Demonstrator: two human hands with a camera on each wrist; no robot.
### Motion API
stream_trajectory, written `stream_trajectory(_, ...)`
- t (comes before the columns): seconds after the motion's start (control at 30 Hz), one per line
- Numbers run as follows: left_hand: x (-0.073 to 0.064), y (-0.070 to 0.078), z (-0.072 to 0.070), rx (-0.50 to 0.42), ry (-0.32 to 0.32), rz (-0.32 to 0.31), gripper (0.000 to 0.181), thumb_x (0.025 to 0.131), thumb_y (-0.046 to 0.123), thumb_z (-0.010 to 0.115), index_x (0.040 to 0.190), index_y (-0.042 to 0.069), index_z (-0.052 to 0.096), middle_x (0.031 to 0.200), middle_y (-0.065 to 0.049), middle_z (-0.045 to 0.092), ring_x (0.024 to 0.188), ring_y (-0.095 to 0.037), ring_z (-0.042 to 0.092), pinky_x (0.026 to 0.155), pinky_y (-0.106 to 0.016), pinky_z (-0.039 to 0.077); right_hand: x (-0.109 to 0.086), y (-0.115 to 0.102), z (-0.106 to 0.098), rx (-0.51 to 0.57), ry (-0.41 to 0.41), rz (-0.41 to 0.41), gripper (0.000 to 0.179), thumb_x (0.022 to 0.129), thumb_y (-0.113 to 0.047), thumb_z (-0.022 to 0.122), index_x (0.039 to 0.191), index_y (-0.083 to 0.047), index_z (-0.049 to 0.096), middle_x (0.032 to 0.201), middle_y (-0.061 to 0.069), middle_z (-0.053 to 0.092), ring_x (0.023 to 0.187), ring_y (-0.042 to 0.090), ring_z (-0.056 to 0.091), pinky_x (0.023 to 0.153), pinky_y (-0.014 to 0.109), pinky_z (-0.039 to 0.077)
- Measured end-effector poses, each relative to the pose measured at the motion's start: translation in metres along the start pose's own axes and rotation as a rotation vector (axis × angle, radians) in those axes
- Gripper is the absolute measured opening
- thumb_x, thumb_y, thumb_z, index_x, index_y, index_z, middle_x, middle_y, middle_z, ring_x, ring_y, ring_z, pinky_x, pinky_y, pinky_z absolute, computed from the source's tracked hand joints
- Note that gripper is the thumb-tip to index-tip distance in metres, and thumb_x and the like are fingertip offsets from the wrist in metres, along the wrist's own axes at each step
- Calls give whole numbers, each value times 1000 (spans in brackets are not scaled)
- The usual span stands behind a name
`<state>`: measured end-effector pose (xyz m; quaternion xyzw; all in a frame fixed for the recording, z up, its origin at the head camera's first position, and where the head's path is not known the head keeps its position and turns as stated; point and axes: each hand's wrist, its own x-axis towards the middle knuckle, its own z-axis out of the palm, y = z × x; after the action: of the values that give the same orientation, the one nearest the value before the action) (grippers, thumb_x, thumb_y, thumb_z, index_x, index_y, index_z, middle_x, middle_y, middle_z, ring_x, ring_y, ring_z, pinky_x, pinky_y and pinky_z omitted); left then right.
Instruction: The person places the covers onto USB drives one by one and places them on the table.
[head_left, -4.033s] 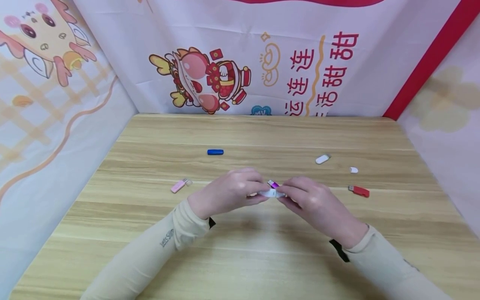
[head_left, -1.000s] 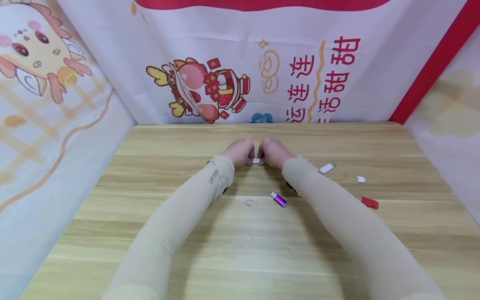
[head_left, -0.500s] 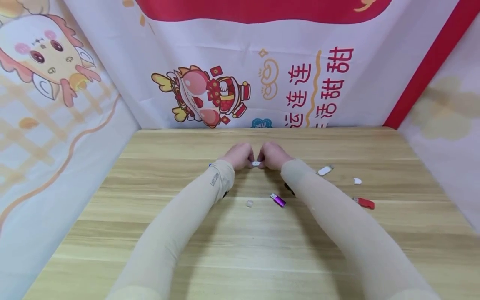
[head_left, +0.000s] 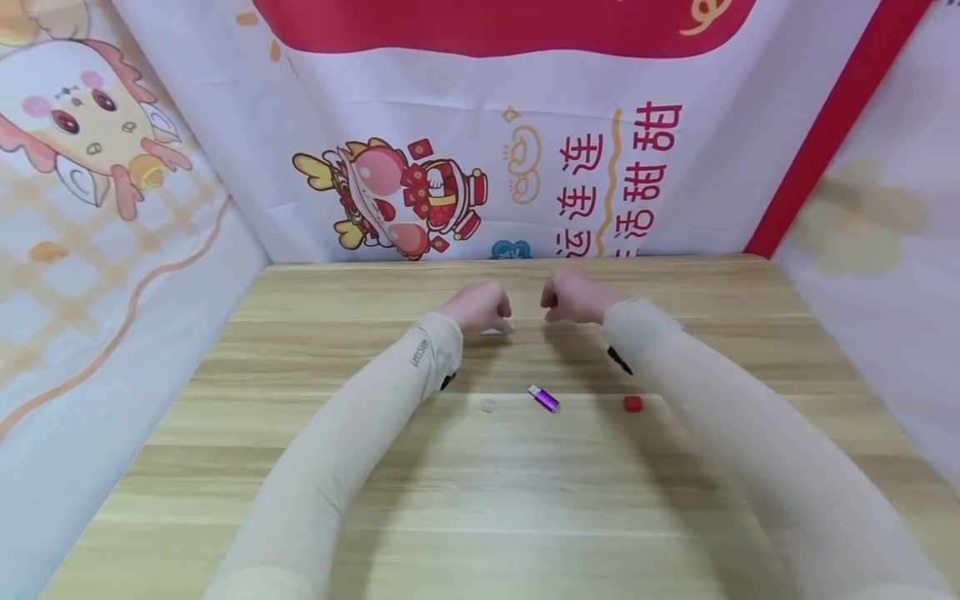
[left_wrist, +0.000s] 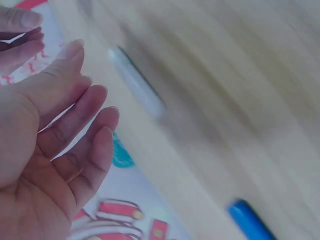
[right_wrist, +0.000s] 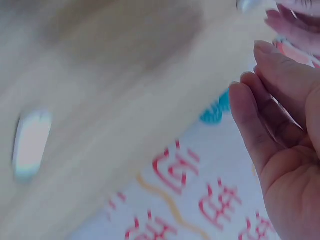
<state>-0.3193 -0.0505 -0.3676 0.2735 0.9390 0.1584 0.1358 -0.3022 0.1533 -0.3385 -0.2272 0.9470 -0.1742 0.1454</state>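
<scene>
Toward the far side of the table (head_left: 525, 500), my left hand (head_left: 483, 307) and right hand (head_left: 575, 297) grasp nothing, fingers loosely bent; the white USB stick (left_wrist: 136, 82) lies just beside the left, presumably borne by the table, needing no grip.

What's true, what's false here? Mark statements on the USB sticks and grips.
1. The purple USB stick has its metal plug bare. True.
2. The right grip pinches something. False: it holds nothing.
3. The clear cap covers the purple USB stick's plug. False: it lies apart.
4. In the left wrist view, the slim white USB stick shows clear of the left grip. True.
5. In the head view, the red piece lies left of the purple USB stick. False: right.
</scene>
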Motion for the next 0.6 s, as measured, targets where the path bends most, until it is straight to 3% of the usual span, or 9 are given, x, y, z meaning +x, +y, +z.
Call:
stream_trajectory(0.13, 9, 26, -1, 44, -5, 46, 32, 86, 28, 79, 109, 7, 74, 103, -4, 71, 94, -18, 64, 86, -32, 52, -25, 18, -22, -60, 56, -35, 19, 86, -6, 77, 104, 0, 74, 96, 10, 70, 89, 24, 65, 81, 40, 55)
stream_trajectory(0.3, 18, 63, 2, 58, -4, 128, 33, 89, 34, 76, 110, 9, 73, 102, -3, 71, 92, -16, 64, 85, -31, 51, -57, 43, -40, -103, 92, -17, 17, 86, -7, 77, 101, 0, 75, 92, 9, 70, 87, 24, 64, 80, 42, 54)
stream_trajectory(0.47, 28, 98, 12, 58, -2, 215, 29, 91, 35, 72, 104, 9, 74, 94, -1, 70, 84, -14, 63, 80, -28, 51, -89, 74, -48, -84, 71, 21, 16, 86, -4, 75, 102, 1, 74, 92, 9, 70, 87, 25, 63, 80, 43, 54)
stream_trajectory(0.6, 38, 119, 23, 58, 11, 231, 28, 92, 35, 71, 103, 10, 75, 93, 0, 70, 83, -13, 63, 78, -26, 51, -112, 98, -47, -88, 67, 48, 16, 86, -3, 76, 102, 0, 75, 92, 9, 71, 86, 24, 64, 80, 44, 55)
